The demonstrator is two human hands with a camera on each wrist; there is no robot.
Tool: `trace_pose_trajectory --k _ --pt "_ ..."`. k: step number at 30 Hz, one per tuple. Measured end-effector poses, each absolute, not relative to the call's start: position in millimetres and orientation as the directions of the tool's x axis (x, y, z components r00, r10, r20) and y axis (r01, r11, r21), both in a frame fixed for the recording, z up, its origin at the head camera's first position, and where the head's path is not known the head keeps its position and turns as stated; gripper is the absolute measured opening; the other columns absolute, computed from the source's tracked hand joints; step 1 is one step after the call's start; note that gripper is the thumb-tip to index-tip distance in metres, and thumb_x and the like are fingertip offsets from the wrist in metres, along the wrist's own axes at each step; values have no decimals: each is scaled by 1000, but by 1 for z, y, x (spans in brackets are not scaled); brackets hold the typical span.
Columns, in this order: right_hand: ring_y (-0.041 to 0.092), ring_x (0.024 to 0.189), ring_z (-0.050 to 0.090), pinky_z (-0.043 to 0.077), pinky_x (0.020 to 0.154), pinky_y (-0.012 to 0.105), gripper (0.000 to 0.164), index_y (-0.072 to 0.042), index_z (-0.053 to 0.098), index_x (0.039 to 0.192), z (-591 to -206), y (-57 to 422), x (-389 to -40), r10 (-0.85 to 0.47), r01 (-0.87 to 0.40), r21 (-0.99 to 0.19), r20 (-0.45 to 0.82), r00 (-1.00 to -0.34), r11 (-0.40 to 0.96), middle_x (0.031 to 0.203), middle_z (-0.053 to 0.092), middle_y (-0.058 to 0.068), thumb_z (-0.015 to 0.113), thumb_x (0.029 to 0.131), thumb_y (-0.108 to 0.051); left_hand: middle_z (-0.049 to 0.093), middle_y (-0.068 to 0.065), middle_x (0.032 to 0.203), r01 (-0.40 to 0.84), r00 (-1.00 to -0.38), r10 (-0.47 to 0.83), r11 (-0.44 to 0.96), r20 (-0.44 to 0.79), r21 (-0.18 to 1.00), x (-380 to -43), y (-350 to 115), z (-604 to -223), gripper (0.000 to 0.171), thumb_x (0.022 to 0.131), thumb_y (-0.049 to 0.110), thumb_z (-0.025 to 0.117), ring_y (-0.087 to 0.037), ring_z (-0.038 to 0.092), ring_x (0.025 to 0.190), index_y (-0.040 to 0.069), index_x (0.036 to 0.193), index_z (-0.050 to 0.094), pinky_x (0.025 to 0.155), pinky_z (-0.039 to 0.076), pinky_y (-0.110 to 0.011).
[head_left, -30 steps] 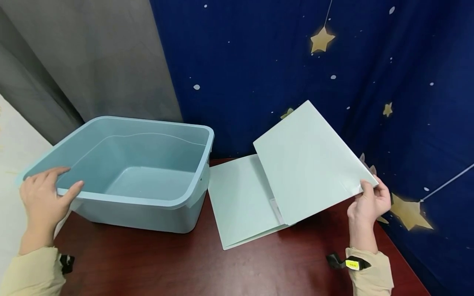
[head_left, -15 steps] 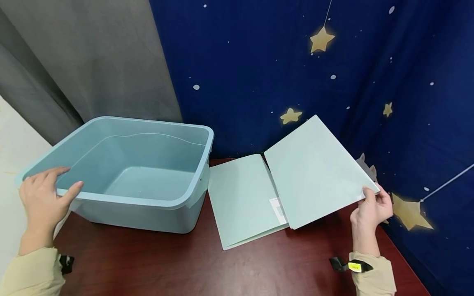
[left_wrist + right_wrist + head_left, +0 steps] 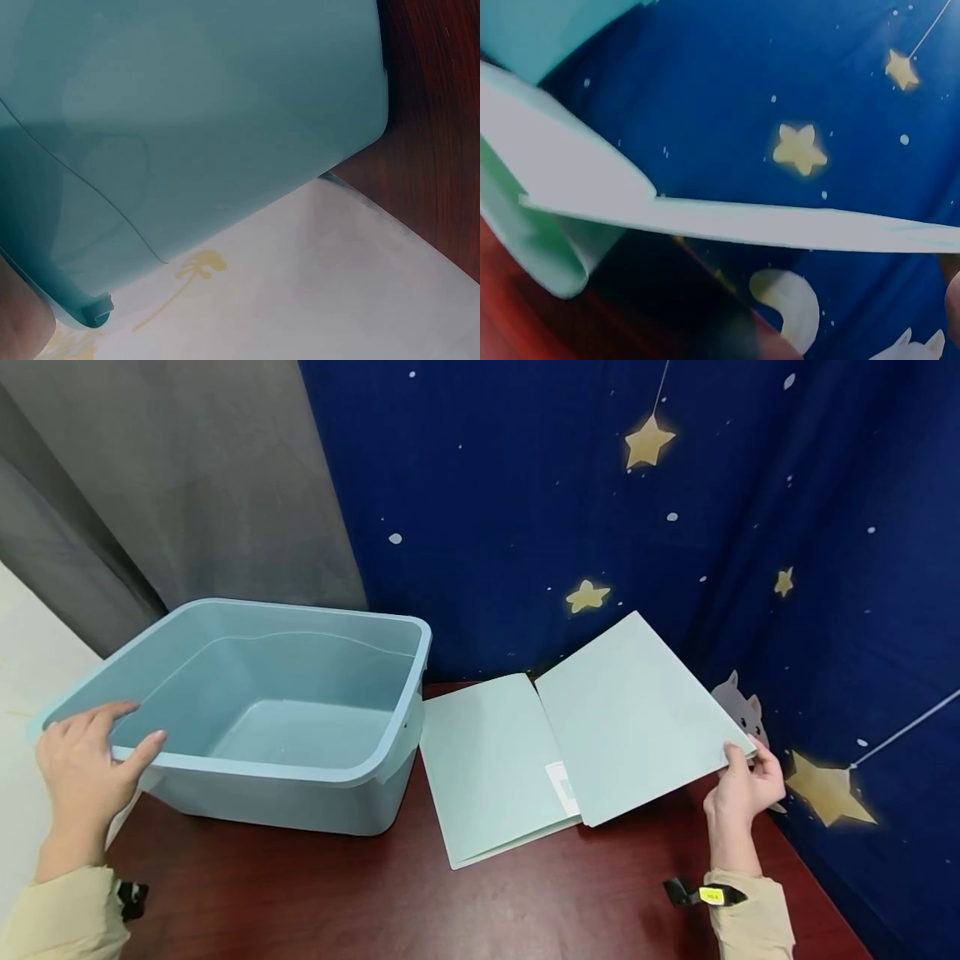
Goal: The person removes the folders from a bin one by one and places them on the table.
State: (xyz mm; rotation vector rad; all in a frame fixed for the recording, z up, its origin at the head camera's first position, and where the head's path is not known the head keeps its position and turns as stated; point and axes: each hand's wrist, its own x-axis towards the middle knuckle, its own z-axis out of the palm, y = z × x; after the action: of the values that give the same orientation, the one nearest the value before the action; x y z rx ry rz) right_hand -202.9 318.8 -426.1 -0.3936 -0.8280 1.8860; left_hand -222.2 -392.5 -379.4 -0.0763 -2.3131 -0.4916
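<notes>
A pale green file folder lies spread open on the table, right of a blue-grey plastic tub. Its left side is flat, with a small white label near the fold. The right cover tilts up off the table. My right hand pinches that cover's lower right corner between thumb and fingers. In the right wrist view the cover appears nearly edge-on. At the tub's near left corner, my left hand rests on the rim, fingers and thumb extended. Only a sliver of that hand shows in the left wrist view.
The dark red wooden table runs along the front, its right edge slanting beside the right arm. Behind hang a grey curtain and a blue star-patterned curtain. A white surface with yellow print borders the table at left.
The right cover has swung down to the right and lies lower, opening the folder wider and baring more of the white label. My left hand and the tub have stayed put.
</notes>
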Motion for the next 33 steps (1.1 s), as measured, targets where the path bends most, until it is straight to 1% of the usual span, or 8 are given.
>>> trace_pose_trajectory --k 6,10,15,19,21,23,30,33 --pt "17 72 61 52 50 22 28 8 61 94 -432 329 -204 880 -606 -749 64 -471 -269 90 56 13 52 71 21 51 -32 115 193 -706 -93 928 702 317 -222 -394 -380 67 82 52 49 -48 38 105 -7 113 54 99 17 -55" --pt "16 72 61 51 49 20 28 6 62 94 -437 336 -204 879 -579 -773 58 -474 -261 90 57 12 54 71 20 50 -31 116 180 -717 -100 930 690 321 -222 -394 -380 67 83 52 49 -48 37 106 -7 115 53 100 16 -55" --pt "13 69 60 46 43 17 29 4 63 96 -444 347 -206 878 -540 -804 48 -475 -248 91 58 10 57 72 18 50 -31 116 178 -720 -100 930 687 321 -222 -393 -380 67 83 52 49 -48 37 106 -7 115 53 100 15 -55" --pt "13 69 61 48 43 19 33 8 61 100 -455 357 -209 874 -560 -790 65 -481 -250 92 59 10 59 69 19 50 -32 116 181 -717 -98 930 690 320 -222 -393 -379 67 83 52 49 -48 37 106 -8 114 53 100 15 -55" --pt "13 69 62 49 44 20 32 8 62 100 -459 361 -209 874 -555 -801 87 -477 -224 92 59 9 59 69 19 50 -32 115 182 -717 -97 930 691 319 -221 -393 -379 68 83 52 48 -48 37 106 -8 114 53 100 16 -55" --pt "14 66 63 49 43 21 32 9 62 98 -463 366 -209 869 -576 -780 87 -487 -244 92 60 10 60 68 19 50 -32 115 181 -717 -97 931 691 318 -221 -392 -379 68 83 52 48 -48 37 106 -8 114 53 99 16 -56" --pt "11 61 61 47 42 18 34 10 60 102 -459 371 -208 882 -524 -825 71 -466 -211 90 57 10 55 70 20 51 -32 113 208 -699 -90 924 710 322 -222 -391 -379 72 82 57 47 -48 38 104 -9 112 54 98 17 -56" --pt "10 59 61 47 41 18 34 9 61 101 -460 375 -207 873 -523 -821 65 -484 -229 90 55 10 54 70 21 51 -32 113 213 -695 -92 921 714 326 -222 -391 -379 72 82 58 48 -48 38 104 -8 112 54 98 17 -56"
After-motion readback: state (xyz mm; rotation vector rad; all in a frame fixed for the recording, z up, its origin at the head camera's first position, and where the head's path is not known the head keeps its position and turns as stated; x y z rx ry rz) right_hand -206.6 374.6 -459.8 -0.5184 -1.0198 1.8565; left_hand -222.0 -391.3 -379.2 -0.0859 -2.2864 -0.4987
